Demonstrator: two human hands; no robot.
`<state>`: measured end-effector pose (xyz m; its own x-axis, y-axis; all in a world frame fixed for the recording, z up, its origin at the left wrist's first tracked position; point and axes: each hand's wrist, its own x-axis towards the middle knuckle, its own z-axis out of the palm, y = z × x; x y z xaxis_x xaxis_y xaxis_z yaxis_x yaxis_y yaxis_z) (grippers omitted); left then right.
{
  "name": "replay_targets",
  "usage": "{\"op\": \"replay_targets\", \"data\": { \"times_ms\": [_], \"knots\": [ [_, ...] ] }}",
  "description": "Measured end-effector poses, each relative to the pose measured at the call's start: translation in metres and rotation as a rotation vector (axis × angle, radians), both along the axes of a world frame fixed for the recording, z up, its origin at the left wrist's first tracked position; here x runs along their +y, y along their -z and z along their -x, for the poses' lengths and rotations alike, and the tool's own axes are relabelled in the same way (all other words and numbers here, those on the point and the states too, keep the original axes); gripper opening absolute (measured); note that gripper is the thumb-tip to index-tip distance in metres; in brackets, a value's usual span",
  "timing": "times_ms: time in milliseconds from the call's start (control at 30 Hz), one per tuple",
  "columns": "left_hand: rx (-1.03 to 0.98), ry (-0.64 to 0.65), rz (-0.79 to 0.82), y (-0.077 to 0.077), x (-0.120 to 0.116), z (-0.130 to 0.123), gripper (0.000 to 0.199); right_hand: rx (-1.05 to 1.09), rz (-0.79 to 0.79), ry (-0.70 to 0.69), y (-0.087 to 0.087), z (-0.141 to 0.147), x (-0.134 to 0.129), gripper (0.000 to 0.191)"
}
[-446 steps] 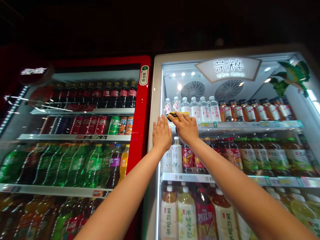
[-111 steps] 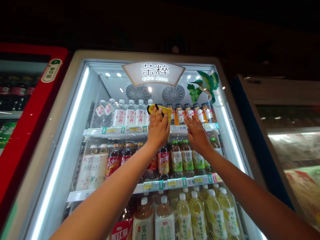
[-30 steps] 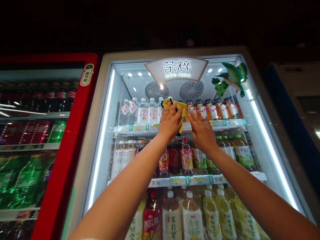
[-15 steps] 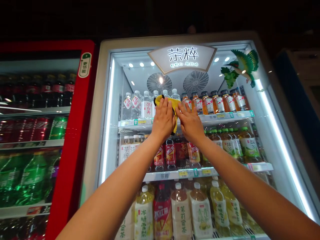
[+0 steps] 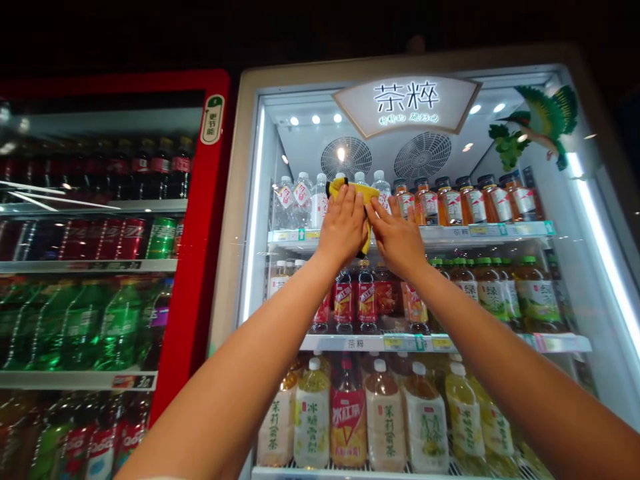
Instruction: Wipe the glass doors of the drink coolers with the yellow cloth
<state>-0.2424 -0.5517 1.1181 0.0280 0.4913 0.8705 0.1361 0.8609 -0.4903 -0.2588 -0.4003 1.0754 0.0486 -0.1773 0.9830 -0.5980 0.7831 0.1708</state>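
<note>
My left hand (image 5: 344,223) lies flat over a yellow cloth with black edging (image 5: 369,193), pressing it to the glass door of a lit drinks fridge (image 5: 235,200). Its fingers point up, close to each other. Beside it on the right, my right hand (image 5: 395,233) has its fingers spread, the fingertips at the cloth's right edge. A corner of the cloth hangs down between both hands. Behind the glass, bottles of amber drink (image 5: 451,203) stand on the top shelf, right of the hands.
A red-framed fridge (image 5: 193,233) with dark, red and green drinks stands at the left. A fan-shaped lit sign (image 5: 406,105) is above my hands, and a green bird decoration (image 5: 547,120) is at the upper right. Lower shelves hold more bottles (image 5: 385,417).
The view has shifted left, so both fridges appear farther right and more of the red one shows. Both hands remain at the cloth, which sits slightly left relative to the sign.
</note>
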Motion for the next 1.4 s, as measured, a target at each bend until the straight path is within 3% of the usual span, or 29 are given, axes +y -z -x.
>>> {"op": "replay_targets", "data": {
  "times_ms": [100,233,300,400,500,567,667,767,833,933,1033,1100,1167,1300,1400],
  "knots": [
    [0.03,-0.008,-0.057,0.007,-0.029,-0.01,0.062,0.008,-0.048,-0.015,-0.005,-0.009,-0.03,0.054],
    [0.063,-0.017,-0.059,0.049,-0.05,-0.015,0.064,0.035,-0.137,-0.017,0.022,-0.014,-0.046,0.053],
    [0.051,-0.014,-0.02,0.058,-0.049,-0.014,0.064,0.041,-0.147,0.006,0.035,-0.014,-0.042,0.053],
    [0.01,-0.001,0.037,0.043,-0.045,-0.013,0.063,0.026,-0.104,0.032,0.032,-0.016,-0.038,0.053],
    [-0.022,-0.006,0.031,0.012,-0.055,-0.019,0.064,-0.027,-0.047,0.03,0.009,-0.023,-0.052,0.054],
    [-0.03,-0.02,-0.006,0.002,-0.071,-0.028,0.063,-0.058,-0.025,0.015,-0.004,-0.031,-0.07,0.055],
    [-0.018,-0.045,-0.078,0.017,-0.099,-0.041,0.062,-0.062,-0.052,-0.018,0.001,-0.042,-0.096,0.056],
    [-0.007,-0.045,-0.077,0.05,-0.116,-0.047,0.064,-0.042,-0.104,-0.031,0.025,-0.048,-0.108,0.057],
    [-0.013,-0.037,-0.046,0.063,-0.118,-0.047,0.065,-0.028,-0.11,-0.024,0.039,-0.049,-0.11,0.057],
    [-0.035,-0.054,0.0,0.053,-0.116,-0.046,0.061,-0.02,-0.068,-0.012,0.038,-0.047,-0.112,0.058],
    [-0.038,-0.095,-0.008,0.029,-0.121,-0.05,0.057,-0.036,-0.02,0.0,0.02,-0.047,-0.127,0.059],
    [-0.023,-0.103,-0.043,0.023,-0.132,-0.056,0.057,-0.041,-0.01,-0.009,0.011,-0.049,-0.142,0.059],
    [-0.006,-0.09,-0.065,0.031,-0.147,-0.062,0.058,-0.026,-0.027,-0.031,0.014,-0.051,-0.155,0.058],
    [-0.012,-0.095,-0.039,0.065,-0.167,-0.068,0.061,0.03,-0.121,-0.032,0.042,-0.054,-0.165,0.057],
    [-0.038,-0.123,0.007,0.065,-0.166,-0.065,0.059,0.048,-0.141,0.003,0.046,-0.051,-0.163,0.056]
  ]
}}
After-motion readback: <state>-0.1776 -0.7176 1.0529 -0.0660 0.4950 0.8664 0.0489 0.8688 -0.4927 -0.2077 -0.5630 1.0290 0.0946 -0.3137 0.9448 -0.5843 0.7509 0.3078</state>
